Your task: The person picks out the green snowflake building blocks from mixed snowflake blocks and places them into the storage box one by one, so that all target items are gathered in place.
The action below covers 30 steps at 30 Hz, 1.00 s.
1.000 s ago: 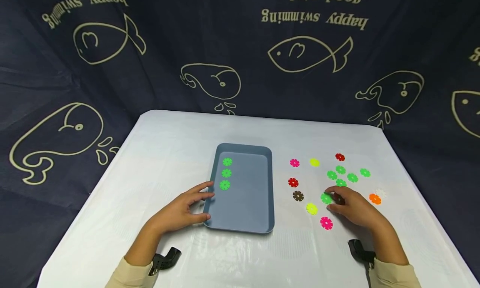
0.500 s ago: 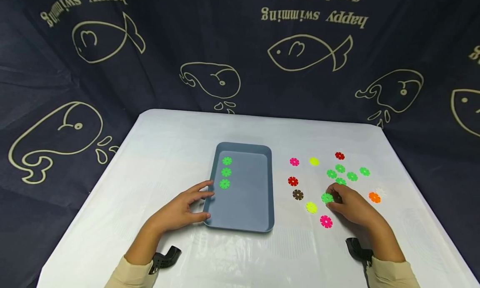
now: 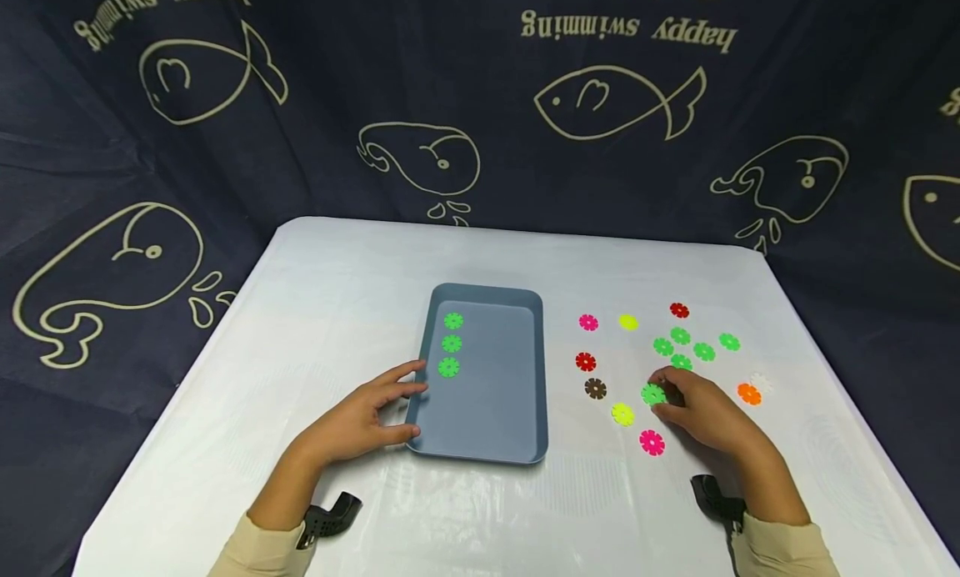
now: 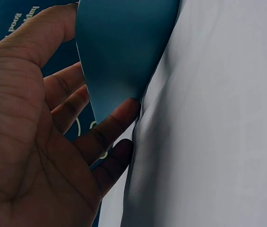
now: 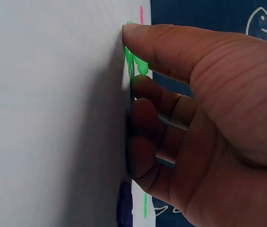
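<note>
My right hand (image 3: 701, 406) is low over the table at the right, thumb and index finger pinching the edges of a green notched plastic disc (image 3: 653, 393). In the right wrist view this green disc (image 5: 135, 61) shows between thumb tip and index fingertip, and the other fingers curl close to the tabletop. At the left, my left hand (image 3: 363, 418) rests with spread fingers against the left side of a grey-blue tray (image 3: 487, 458). The left wrist view has fingers on both sides of the tray's wall (image 4: 124, 47). Inside, three green discs (image 3: 452, 343) form a column along the left.
Several green discs (image 3: 681, 336) lie beyond my right hand. Around them are red (image 3: 679, 310), yellow (image 3: 628, 323), pink (image 3: 652, 443), brown (image 3: 596, 388), orange (image 3: 749, 393) and white discs (image 3: 761, 382). A dark disc (image 5: 124, 203) lies near my right palm. A dark printed cloth (image 3: 480, 85) hangs behind the table.
My right thumb and index finger have closed on the green disc, which has turned and shifted very slightly. My left hand and the tray stay in place.
</note>
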{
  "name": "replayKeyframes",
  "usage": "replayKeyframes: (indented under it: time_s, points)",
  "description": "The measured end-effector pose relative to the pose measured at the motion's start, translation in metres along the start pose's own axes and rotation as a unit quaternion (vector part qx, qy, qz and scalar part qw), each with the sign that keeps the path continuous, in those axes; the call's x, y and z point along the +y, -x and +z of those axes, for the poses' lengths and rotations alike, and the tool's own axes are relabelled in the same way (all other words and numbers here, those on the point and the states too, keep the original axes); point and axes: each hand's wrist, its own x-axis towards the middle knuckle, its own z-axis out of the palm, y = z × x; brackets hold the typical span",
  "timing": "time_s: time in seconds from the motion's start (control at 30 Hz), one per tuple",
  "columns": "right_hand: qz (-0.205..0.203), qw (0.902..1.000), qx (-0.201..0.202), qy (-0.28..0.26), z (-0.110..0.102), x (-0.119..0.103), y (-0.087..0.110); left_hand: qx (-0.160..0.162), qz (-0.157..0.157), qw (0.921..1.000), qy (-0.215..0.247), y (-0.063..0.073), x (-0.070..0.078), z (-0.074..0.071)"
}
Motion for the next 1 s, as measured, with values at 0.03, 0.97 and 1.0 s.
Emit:
replayKeyframes:
  time_s: [0.03,0.97,1.0]
  points:
    - [-0.001,1.0000,-0.001,0.001,-0.0002,-0.0001,0.0001,0.001,0.000,1.0000,0.000,0.0001,0.0003,-0.0001]
    - [-0.033,0.9993,0.001,0.015,-0.0006,0.0046,-0.0007,0.008,0.011,0.9999,-0.005,-0.0001,-0.0028,0.0001]
    - [-0.034,0.9993,-0.001,0.016,-0.0007,0.0043,-0.0007,0.009,0.012,0.9999,-0.005,-0.0001,-0.0027,0.0002]
